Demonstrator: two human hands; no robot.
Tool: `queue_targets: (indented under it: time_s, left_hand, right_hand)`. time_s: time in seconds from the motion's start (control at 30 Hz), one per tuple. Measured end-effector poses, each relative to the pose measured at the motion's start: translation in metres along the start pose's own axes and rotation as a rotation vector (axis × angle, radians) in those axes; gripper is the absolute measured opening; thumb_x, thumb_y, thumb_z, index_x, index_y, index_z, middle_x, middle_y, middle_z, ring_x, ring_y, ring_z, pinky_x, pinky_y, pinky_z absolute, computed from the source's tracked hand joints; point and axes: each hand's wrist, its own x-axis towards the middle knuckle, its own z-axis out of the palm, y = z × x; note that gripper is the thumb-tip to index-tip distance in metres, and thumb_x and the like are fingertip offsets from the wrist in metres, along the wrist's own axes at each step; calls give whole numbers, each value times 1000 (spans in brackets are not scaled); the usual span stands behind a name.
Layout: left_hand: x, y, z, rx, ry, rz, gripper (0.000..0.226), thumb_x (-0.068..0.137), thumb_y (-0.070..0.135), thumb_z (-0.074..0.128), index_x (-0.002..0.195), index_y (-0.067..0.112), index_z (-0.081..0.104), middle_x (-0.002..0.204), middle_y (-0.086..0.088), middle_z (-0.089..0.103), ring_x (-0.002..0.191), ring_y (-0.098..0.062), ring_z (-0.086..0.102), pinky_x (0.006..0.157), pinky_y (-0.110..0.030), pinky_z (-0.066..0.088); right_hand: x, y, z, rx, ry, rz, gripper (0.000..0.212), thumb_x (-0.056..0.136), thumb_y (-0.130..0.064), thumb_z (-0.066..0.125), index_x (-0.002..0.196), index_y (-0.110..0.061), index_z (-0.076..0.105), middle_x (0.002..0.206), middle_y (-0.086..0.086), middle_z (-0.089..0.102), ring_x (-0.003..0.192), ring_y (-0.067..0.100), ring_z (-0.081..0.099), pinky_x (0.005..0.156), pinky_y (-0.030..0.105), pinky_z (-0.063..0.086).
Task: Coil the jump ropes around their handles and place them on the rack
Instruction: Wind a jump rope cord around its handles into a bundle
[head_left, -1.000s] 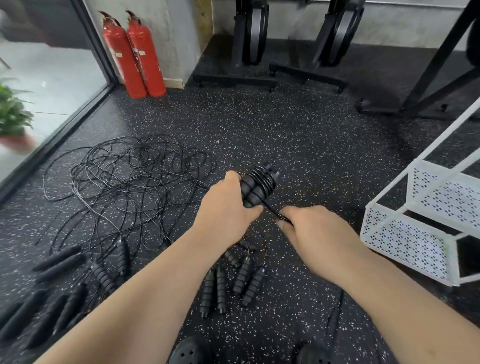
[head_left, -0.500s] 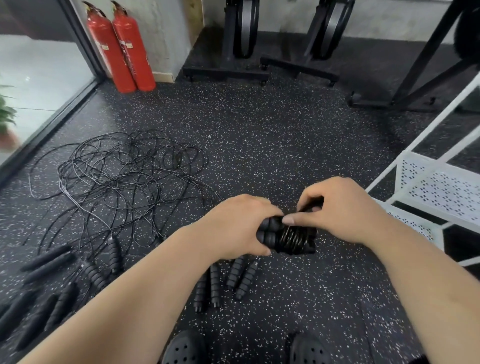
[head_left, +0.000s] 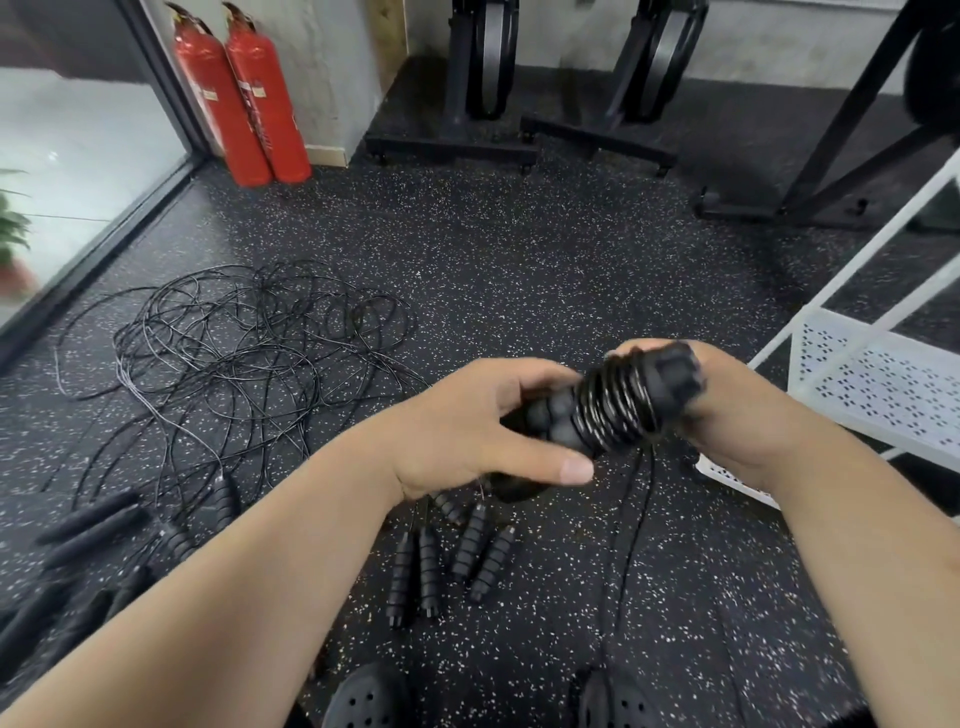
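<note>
A pair of black ribbed jump rope handles (head_left: 608, 410) with thin black cord coiled round them sits between both hands, above the floor. My left hand (head_left: 467, 431) grips the lower left end of the handles. My right hand (head_left: 727, 410) holds the upper right end, with the coils just left of its fingers. A loose length of cord (head_left: 631, 525) hangs from the coil down to the floor. The white perforated metal rack (head_left: 878, 379) stands at the right, close to my right hand.
A tangle of black cords (head_left: 244, 353) lies on the speckled floor at the left, with several handles (head_left: 447, 561) below my hands and more at the lower left. Two red fire extinguishers (head_left: 244, 98) and black equipment stands are at the back. My shoes (head_left: 374, 696) show at the bottom.
The right hand went from pulling the cord taut to gripping the bundle's end. The bundle has tilted up and shifted right, toward the rack. A cord end now hangs loose.
</note>
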Motion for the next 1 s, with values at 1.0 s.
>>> queue_targets:
  time_s: [1.0]
  left_hand:
    - [17, -26, 15, 721, 34, -26, 61, 71, 42, 97, 118, 42, 59, 99, 18, 65, 93, 0, 57, 81, -21, 46]
  right_hand:
    - [3, 10, 6, -564, -62, 12, 25, 71, -46, 96, 85, -33, 79, 82, -15, 76, 73, 1, 66, 72, 22, 50]
